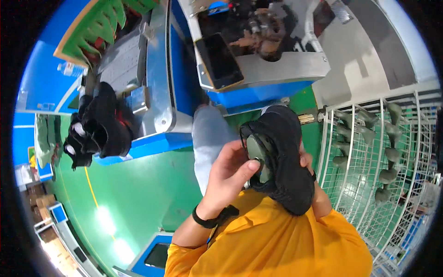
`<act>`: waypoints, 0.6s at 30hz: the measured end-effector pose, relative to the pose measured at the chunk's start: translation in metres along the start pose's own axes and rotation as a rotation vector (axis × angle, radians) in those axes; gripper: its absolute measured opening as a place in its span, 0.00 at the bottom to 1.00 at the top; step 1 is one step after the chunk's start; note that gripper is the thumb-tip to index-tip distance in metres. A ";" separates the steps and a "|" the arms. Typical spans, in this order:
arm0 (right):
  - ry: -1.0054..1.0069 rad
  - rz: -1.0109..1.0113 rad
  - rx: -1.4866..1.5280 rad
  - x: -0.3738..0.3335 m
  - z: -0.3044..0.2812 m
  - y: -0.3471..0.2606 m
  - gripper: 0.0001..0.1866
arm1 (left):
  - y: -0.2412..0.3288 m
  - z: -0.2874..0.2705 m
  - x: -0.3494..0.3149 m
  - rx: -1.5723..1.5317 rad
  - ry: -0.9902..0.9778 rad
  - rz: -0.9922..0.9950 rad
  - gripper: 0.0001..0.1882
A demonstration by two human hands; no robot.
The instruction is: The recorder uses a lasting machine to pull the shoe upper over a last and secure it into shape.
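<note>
A black shoe (288, 152) is held up in front of my yellow shirt. A grey-green shoe last (259, 154) shows inside its opening. My left hand (230, 173) is closed at that opening, with the thumb pressed on the last and the fingers partly hidden behind it. From the other side my right hand (310, 173) grips the shoe; only some fingertips and the wrist side show past its edge.
Several black shoes (104, 122) sit at the end of a conveyor (122, 60) on the left. Ahead, a dark phone (219, 61) lies on a metal-topped machine (286, 67). To the right stands a white wire rack (353, 157) holding several grey-green lasts (387, 175).
</note>
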State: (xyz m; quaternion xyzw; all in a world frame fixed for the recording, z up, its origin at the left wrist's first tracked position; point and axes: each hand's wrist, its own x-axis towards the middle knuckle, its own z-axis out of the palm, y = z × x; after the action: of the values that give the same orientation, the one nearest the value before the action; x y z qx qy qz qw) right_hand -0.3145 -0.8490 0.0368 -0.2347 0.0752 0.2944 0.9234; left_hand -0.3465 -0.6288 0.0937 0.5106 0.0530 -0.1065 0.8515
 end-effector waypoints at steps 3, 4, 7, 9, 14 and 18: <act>-0.075 -0.022 -0.001 0.004 0.002 0.005 0.51 | -0.007 -0.009 -0.009 -0.004 -0.027 0.054 0.23; -0.098 -0.037 0.012 0.004 -0.008 0.007 0.52 | -0.008 -0.013 -0.014 0.005 -0.042 0.038 0.25; -0.084 -0.039 0.062 -0.004 -0.024 0.006 0.55 | -0.011 -0.011 -0.020 0.094 -0.081 0.261 0.28; -0.051 -0.055 0.045 -0.009 -0.032 0.002 0.54 | -0.017 -0.018 -0.023 0.277 -0.166 0.492 0.25; 0.025 -0.148 -0.117 -0.031 -0.058 0.002 0.48 | 0.000 -0.007 -0.017 0.444 -0.301 0.395 0.12; 0.198 -0.141 -0.134 -0.042 -0.037 0.001 0.45 | -0.018 -0.010 -0.014 0.415 -0.361 0.418 0.15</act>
State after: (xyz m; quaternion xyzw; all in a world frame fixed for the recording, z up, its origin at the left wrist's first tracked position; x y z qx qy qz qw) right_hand -0.3495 -0.8879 0.0155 -0.3284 0.1293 0.2083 0.9122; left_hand -0.3645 -0.6265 0.0761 0.6457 -0.2270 -0.0270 0.7286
